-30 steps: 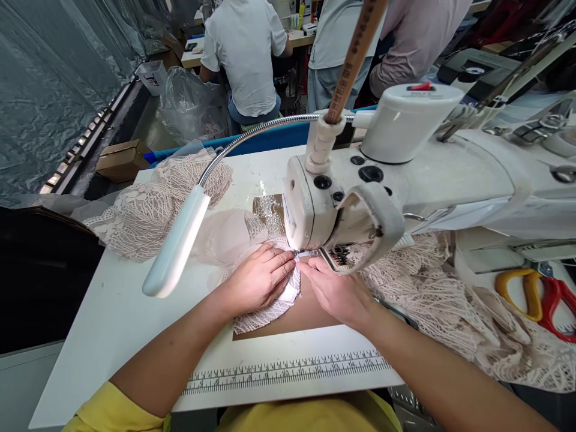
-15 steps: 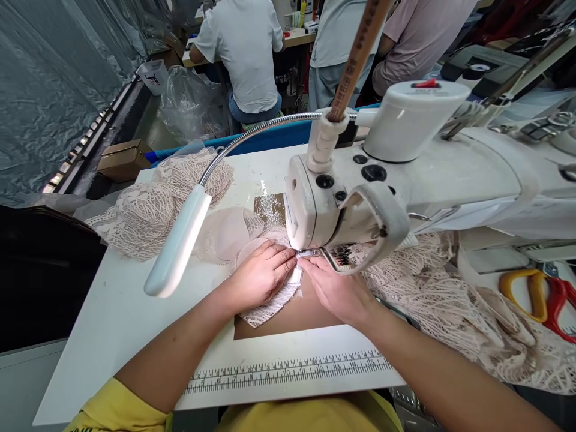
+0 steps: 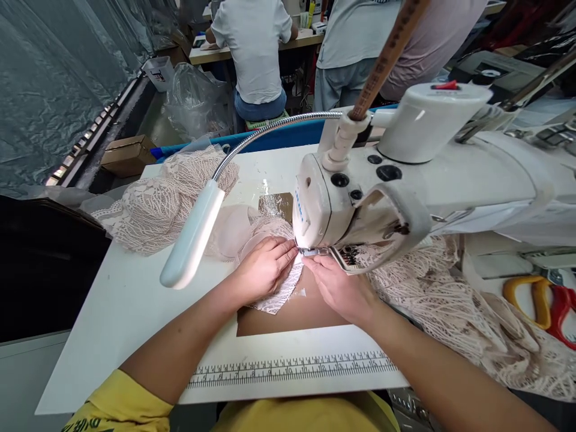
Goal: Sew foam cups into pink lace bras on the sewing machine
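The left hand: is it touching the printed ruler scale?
No, the left hand lies on the lace piece, apart from the printed ruler scale.

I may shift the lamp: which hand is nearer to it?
Left. The left hand rests on lace to the right of the lamp; the right hand is farther right, past the left.

Near a clear plastic bag (image 3: 197, 99) stand 1 bin (image 3: 159, 74) and 1 carton (image 3: 128, 157).

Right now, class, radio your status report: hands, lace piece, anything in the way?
Left hand on lace piece, partly hiding it. Right hand near presser foot. No clear obstruction seen; lamp hangs off to the left.
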`<state>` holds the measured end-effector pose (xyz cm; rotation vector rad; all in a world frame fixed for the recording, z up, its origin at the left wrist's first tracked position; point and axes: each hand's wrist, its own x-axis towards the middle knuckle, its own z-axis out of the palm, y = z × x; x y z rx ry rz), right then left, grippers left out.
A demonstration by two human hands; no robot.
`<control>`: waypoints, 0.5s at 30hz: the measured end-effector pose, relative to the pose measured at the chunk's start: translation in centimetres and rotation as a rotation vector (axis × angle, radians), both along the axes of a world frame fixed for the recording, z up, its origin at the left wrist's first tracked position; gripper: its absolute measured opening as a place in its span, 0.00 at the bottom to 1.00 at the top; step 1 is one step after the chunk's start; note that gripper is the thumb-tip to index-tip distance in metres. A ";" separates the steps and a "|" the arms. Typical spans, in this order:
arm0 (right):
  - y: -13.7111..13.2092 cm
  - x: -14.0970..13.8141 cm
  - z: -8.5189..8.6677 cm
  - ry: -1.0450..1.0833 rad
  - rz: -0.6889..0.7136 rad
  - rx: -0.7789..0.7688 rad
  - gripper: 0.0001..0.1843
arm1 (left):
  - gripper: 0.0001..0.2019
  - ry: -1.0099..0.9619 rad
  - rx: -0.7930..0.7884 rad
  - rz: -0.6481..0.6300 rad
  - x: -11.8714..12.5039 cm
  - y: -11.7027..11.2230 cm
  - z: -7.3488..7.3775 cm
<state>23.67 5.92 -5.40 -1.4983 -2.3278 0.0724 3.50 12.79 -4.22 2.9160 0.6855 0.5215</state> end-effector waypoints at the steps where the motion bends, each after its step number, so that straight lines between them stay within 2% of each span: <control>1: 0.0 -0.1 0.0 -0.007 -0.005 0.000 0.21 | 0.16 0.014 -0.002 0.006 -0.1 0.0 0.1; 7: 0.0 0.0 0.2 -0.038 -0.030 0.007 0.20 | 0.19 0.086 -0.017 0.021 -0.8 -0.2 0.3; 15: -0.5 0.0 1.5 -0.041 0.041 0.028 0.21 | 0.19 0.097 -0.055 -0.102 -1.3 -0.9 0.8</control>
